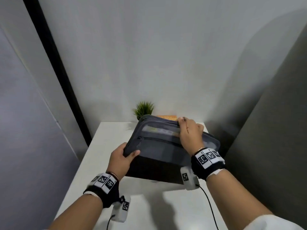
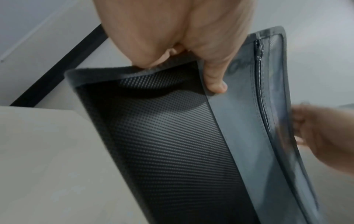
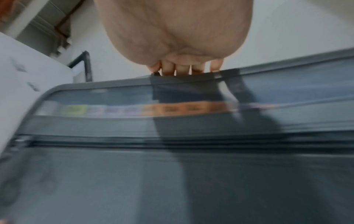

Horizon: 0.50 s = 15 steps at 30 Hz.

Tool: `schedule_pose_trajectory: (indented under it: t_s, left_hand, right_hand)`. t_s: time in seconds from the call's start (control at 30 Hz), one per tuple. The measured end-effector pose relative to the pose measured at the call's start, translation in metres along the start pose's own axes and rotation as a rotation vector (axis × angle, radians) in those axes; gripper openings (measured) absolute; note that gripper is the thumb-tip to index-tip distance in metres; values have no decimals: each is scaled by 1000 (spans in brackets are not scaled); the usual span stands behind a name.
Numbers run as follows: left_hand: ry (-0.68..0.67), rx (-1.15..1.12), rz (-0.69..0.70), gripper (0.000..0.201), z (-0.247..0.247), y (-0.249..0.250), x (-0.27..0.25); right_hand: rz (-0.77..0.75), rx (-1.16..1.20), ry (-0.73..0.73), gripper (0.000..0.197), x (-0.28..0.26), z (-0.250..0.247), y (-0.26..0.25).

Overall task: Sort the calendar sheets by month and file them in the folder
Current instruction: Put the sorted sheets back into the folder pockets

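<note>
Folder point(image 1: 159, 146) handling is the step, we judge: our left hand point(image 1: 122, 159) grips its lower-left corner, our right hand point(image 1: 189, 130) clamps its top edge at frame centre, and next we must spread a pocket.

Both forearms reach in from the bottom of the frame, black bands on each wrist. Left hand point(image 1: 123, 157) at lower centre has its thumb on top, fingers curled underneath. Right hand point(image 1: 190, 131), higher and right of centre, has its fingers curled over, knuckles up.
</note>
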<state>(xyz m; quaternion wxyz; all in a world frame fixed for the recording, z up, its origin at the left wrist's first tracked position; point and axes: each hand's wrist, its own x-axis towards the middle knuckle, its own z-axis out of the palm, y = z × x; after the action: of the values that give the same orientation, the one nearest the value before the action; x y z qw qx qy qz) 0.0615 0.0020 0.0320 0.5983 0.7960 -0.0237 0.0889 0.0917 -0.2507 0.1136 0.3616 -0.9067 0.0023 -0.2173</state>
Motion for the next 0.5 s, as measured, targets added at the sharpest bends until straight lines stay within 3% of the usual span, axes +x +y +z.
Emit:
schedule_pose_trajectory:
  t_s: [0.07,0.13,0.2,0.33,0.4,0.5]
  left_hand:
    - [22,-28,18,19,-8,9,9]
    - [63,-33,43,21,-19,15,16]
    - [87,-71,51,20,-28,21,21]
    - [68,-172,42,20,-22,32,30]
    - [88,-269,-6,20,-15,32,35]
    - [132,-399,-120,24,-14,23,43]
  right_hand:
    - [113,-177,38,39,11,-21,31]
    - [288,-183,77,40,18,-46,71]
    - [409,25,47,36,20,-62,104]
    - [649,752,118,23,0,-43,121]
    - [769,783,-19,30,-21,-20,128]
    - [835,735,-212,36,-56,7,155]
